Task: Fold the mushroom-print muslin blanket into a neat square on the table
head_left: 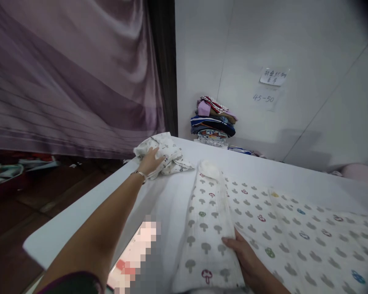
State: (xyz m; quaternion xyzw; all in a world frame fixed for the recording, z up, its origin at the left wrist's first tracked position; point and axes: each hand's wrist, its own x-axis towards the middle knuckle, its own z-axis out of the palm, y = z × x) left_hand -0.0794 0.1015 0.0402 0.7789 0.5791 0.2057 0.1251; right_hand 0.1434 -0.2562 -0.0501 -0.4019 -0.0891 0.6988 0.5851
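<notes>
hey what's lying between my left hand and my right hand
In the head view, going from the left hand to the right hand: part of the crumpled white printed cloth, a stretch of white tabletop, then the folded mushroom-print cloth.

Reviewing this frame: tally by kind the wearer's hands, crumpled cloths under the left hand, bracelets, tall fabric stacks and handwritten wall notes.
Hands: 2 (left hand, right hand)
Crumpled cloth: 1
Bracelet: 1
Tall fabric stack: 1
Wall notes: 2 (upper note, lower note)
Total: 7
</notes>
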